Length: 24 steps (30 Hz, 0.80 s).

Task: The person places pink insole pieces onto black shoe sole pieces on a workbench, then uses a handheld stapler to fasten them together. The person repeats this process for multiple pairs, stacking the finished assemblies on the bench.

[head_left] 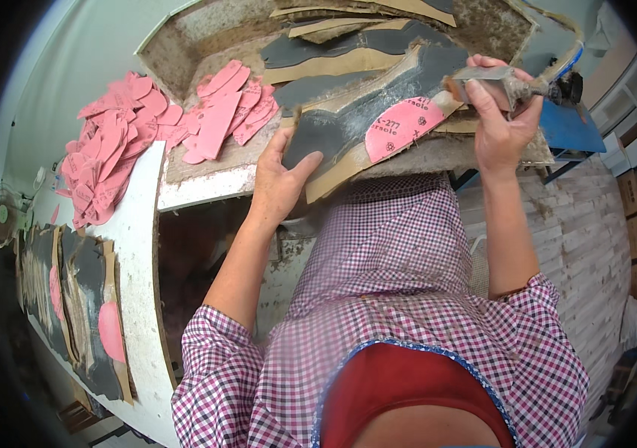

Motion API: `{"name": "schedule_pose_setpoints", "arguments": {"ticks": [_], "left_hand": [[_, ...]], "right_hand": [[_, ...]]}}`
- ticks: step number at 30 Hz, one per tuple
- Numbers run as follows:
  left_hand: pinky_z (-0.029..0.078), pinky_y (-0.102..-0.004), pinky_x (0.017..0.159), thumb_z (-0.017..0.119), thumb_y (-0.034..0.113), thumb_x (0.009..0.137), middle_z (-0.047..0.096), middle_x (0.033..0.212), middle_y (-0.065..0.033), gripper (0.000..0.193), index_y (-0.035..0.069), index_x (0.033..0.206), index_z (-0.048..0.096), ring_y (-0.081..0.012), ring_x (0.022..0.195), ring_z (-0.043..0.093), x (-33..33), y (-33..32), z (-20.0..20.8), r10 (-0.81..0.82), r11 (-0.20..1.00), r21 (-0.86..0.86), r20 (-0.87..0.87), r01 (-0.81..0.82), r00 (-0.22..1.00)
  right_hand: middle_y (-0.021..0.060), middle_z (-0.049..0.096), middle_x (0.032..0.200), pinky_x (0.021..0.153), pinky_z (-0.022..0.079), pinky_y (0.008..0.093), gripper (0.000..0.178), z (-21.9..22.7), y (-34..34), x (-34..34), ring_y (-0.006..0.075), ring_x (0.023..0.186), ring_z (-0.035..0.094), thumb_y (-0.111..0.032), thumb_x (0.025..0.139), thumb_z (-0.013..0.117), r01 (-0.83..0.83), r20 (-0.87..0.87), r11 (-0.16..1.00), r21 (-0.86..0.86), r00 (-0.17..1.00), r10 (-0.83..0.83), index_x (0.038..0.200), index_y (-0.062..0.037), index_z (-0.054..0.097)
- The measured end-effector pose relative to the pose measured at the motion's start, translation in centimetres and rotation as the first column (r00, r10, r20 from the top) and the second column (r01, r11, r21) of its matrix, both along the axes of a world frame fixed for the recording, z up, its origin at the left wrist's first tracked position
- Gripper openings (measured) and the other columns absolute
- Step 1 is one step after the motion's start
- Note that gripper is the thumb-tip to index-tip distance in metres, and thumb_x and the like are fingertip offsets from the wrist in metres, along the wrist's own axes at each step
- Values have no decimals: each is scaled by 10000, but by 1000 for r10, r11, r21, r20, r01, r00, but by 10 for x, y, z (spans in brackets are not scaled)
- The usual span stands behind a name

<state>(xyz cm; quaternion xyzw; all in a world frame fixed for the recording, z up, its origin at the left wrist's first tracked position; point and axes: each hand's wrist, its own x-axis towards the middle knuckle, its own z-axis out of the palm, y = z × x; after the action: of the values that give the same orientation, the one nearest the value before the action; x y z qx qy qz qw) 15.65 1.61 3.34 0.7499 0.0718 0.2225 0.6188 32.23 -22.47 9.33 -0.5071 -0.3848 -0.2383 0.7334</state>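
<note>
My left hand point(281, 173) grips the left edge of a dark grey sheet piece with tan borders point(333, 123), thumb on top. The piece looks like a shoe upper, and a shiny pale film streaks its surface. A pink half-oval insert with dark print point(404, 128) lies on its near tan border. My right hand point(503, 112) is closed around a boxy metal applicator point(488, 81), its brown, brush-like tip at the piece's right end, beside the pink insert. Whether the tip touches the piece I cannot tell.
Pink inserts lie in a big heap point(109, 149) and a smaller pile point(232, 108) on the left. More grey-and-tan pieces point(333, 56) are stacked behind, in a grimy tray point(184, 56). Others lie on the white side table point(135, 299). A hose point(573, 56) runs at right; cartons point(635, 224) stand beyond.
</note>
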Motion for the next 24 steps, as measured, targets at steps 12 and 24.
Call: {"name": "schedule_pose_setpoints", "arguments": {"ticks": [12, 24], "left_hand": [[468, -278, 911, 662, 10, 865, 658, 1077, -64, 318, 8, 1177, 599, -133, 1003, 600, 4, -6, 55, 31, 982, 175, 198, -66, 980], [550, -368, 712, 642, -49, 669, 646, 982, -99, 316, 88, 945, 709, -279, 897, 655, 29, -8, 70, -360, 214, 958, 259, -191, 896]], "right_hand": [[259, 595, 1184, 1009, 468, 624, 412, 34, -40, -19, 384, 1144, 593, 125, 848, 602, -211, 111, 963, 167, 975, 195, 1207, -66, 534], [261, 592, 1184, 1006, 460, 651, 409, 28, -72, -37, 387, 1163, 584, 79, 862, 583, -270, -15, 952, 145, 961, 275, 1236, -80, 534]]}}
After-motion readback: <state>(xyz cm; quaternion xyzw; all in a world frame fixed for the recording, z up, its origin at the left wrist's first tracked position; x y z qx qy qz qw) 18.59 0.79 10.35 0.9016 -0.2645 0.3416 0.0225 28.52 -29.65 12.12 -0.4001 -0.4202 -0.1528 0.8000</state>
